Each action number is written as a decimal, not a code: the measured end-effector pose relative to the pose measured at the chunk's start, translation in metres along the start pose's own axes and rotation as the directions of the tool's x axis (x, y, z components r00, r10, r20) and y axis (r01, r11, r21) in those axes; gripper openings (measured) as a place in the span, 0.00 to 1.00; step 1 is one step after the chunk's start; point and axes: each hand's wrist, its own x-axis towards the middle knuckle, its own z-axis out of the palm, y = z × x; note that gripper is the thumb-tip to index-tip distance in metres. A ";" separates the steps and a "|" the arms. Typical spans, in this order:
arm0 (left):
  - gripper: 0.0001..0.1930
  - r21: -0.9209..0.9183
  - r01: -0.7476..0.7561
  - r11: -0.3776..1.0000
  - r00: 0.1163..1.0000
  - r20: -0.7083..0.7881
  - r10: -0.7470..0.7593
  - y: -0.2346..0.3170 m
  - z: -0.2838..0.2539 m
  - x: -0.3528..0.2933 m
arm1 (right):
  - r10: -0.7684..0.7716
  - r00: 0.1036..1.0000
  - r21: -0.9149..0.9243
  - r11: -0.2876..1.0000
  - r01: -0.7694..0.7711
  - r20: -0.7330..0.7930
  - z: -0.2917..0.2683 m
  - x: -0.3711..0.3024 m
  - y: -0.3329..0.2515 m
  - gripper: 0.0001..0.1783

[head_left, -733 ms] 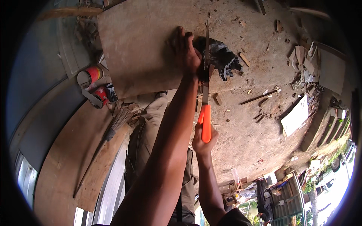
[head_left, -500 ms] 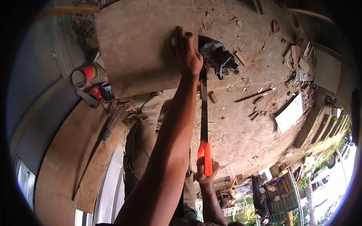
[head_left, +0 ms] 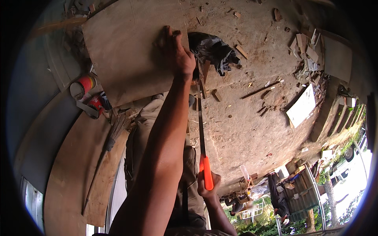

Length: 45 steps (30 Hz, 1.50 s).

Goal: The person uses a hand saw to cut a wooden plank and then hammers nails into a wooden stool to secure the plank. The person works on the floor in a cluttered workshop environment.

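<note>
My left hand presses on a flat brown wooden board, near the board's right edge, fingers stretched out and apart. My right hand is wrapped round the orange handle of a handsaw, low in the view. From there the long, narrow dark blade runs away from me to the board's right edge, beside my left wrist. Its far end is hard to make out there. A trousered leg shows under the board's near edge, left of my left forearm.
A crumpled black plastic bag lies right of the board. Wood scraps and a white sheet are on the dirt floor at right. Tins and a broom are at left. Another person is in the background.
The saw has been drawn back toward me, its handle now lower in the view. My left hand stays on the board. The whole scene has shifted a little left as my head moved.
</note>
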 end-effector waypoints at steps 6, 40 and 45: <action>0.24 0.053 -0.077 0.996 0.997 -0.028 0.078 -0.010 0.010 -0.001 | 0.056 0.987 0.138 0.990 -0.035 -0.150 0.019 0.162 -0.046 0.07; 0.22 0.017 -0.234 0.972 0.966 0.115 0.231 -0.004 -0.006 0.004 | -0.128 0.951 0.131 0.977 0.170 -0.281 0.049 0.181 -0.012 0.14; 0.25 0.130 -0.218 0.967 0.975 0.068 0.210 -0.023 0.002 0.005 | -0.145 0.975 0.077 0.984 0.160 -0.170 0.029 0.045 0.007 0.09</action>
